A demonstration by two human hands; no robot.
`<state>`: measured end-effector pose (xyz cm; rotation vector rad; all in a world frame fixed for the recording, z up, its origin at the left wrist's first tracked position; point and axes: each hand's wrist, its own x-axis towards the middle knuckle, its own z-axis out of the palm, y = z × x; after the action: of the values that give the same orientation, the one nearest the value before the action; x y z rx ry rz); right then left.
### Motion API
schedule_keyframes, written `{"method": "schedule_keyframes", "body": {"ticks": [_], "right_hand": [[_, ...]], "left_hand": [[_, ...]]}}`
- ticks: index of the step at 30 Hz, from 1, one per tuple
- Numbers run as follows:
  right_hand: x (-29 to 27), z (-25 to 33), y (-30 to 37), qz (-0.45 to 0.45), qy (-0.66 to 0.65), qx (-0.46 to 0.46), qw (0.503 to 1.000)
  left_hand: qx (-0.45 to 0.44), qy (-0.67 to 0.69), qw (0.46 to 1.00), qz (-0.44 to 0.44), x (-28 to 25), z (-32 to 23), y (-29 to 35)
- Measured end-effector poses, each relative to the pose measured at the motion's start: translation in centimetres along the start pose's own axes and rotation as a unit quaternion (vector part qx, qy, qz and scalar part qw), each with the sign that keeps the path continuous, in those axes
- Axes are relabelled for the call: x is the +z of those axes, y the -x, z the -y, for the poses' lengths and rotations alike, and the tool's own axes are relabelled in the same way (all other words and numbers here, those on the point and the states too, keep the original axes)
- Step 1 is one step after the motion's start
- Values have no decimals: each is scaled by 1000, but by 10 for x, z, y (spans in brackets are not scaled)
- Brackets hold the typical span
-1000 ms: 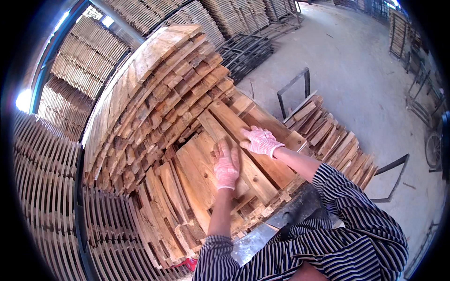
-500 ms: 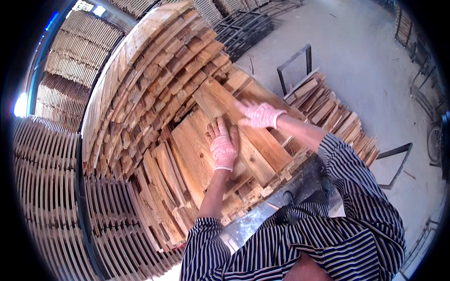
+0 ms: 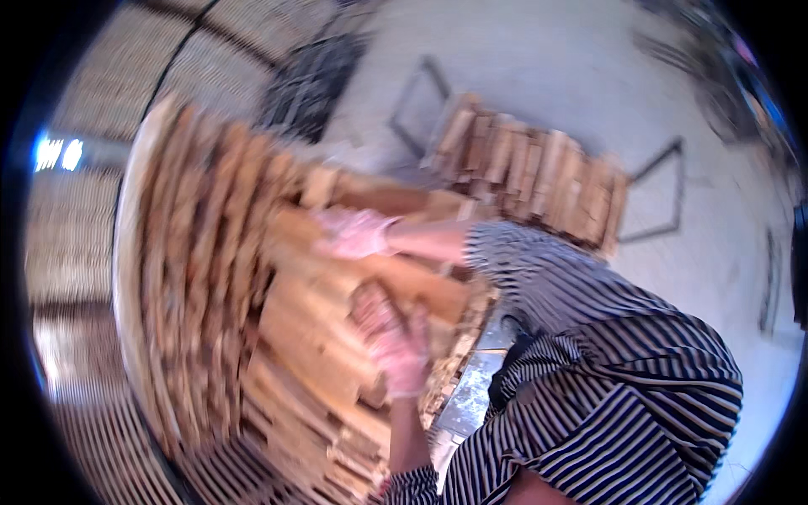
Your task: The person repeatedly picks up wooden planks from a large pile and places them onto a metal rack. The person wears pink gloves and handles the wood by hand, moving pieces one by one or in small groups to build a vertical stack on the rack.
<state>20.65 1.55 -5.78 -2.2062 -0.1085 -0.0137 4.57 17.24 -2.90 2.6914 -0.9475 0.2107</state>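
My left hand (image 3: pixel 394 341), in a pink-and-white knit glove with brown-stained fingers, lies over wide planks (image 3: pixel 307 316) on a wood stack. Its fingers are stretched out and the thumb stands apart, so it is open. Farther off, my right hand (image 3: pixel 355 234), gloved alike, rests at the upper part of a light brown board (image 3: pixel 299 244). Motion smears its fingers, and whether they grip the board's edge cannot be made out. Narrower wood strips (image 3: pixel 290 400) lie on the near left side of the stack.
A tall pile of layered planks (image 3: pixel 202 269) rises at the left. Beyond my right arm, short wood pieces (image 3: pixel 530 177) fill a cart with a metal frame (image 3: pixel 677 189). Dark metal racks (image 3: pixel 311 88) stand at the back, and slatted wood stacks (image 3: pixel 76 244) line the far left.
The view has swung, shifting the stack and cart leftward, and is now blurred. My right hand has moved toward the upper left end of the boards; my left hand stays over the planks.
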Motion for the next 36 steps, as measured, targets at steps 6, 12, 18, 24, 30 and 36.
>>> {"method": "schedule_keyframes", "body": {"ticks": [6, 12, 18, 24, 30, 36], "right_hand": [[-50, -13, 94, -147, -114, -38, 982], [-74, -168, 235, -413, -182, 180, 874], [-31, -323, 354, -212, -220, 535, 788], [-40, -437, 428, -175, -275, 580, 746], [-12, -602, 470, -131, -217, 638, 727], [26, -776, 439, -107, -193, 637, 738]], "left_hand": [[-37, 22, 999, -5, 9, -3, 3], [15, 214, 967, -139, 26, -127, -39], [-50, 467, 846, 253, 213, -241, -62], [-241, 364, 778, 452, 445, -219, -60], [-361, 373, 667, 535, 645, -195, -123], [-461, 424, 550, 553, 867, -173, -133]]}}
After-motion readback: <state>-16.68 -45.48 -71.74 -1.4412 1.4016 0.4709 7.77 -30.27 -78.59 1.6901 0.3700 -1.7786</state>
